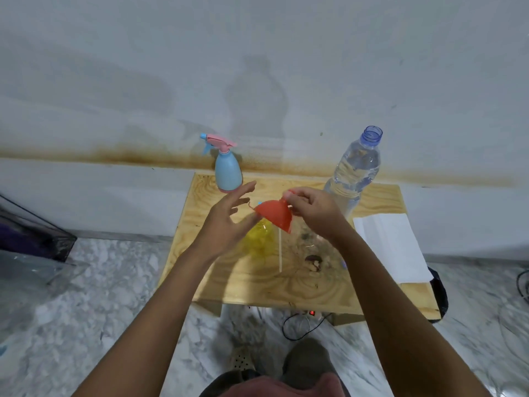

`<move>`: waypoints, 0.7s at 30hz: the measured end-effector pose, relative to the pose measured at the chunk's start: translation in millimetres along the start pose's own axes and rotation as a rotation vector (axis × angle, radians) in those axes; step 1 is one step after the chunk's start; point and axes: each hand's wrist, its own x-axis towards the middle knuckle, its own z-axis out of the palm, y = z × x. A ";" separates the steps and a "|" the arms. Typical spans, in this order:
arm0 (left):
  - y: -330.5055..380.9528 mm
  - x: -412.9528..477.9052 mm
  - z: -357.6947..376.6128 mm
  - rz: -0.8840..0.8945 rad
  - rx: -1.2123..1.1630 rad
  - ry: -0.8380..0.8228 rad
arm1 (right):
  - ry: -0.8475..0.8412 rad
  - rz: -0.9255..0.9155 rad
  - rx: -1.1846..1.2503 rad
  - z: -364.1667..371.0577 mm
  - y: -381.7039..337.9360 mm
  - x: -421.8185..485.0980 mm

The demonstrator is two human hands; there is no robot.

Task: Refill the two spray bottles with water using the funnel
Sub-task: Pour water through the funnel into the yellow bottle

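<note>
The orange-red plastic funnel (274,216) hangs over the wooden table (286,287), pinched by its spout in my right hand (312,209), wide mouth tipped down, just above the translucent yellow spray bottle (259,236). My left hand (226,222) is spread wide beside it, holding nothing. I'd turn the spout downward and steady the bottle with the left before seating it — its neck is hidden from me.

Both bare forearms reach forward from the lower edge of the view and converge toward the middle. The left hand (226,216) is raised, its fingers straight and slightly spread, palm turned toward the right hand (312,210). The right hand's fingers and thumb curl, pinching the narrow spout of a red plastic funnel (274,217).
</note>
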 end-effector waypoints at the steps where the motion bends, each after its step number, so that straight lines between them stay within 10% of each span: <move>1: 6.5 0.0 -5.4 0.016 0.005 0.001 | -0.048 0.060 0.061 2.9 -4.9 3.9; 21: 5.8 15.2 -7.4 -0.252 0.127 0.205 | -0.065 0.215 0.351 26.7 3.0 -18.2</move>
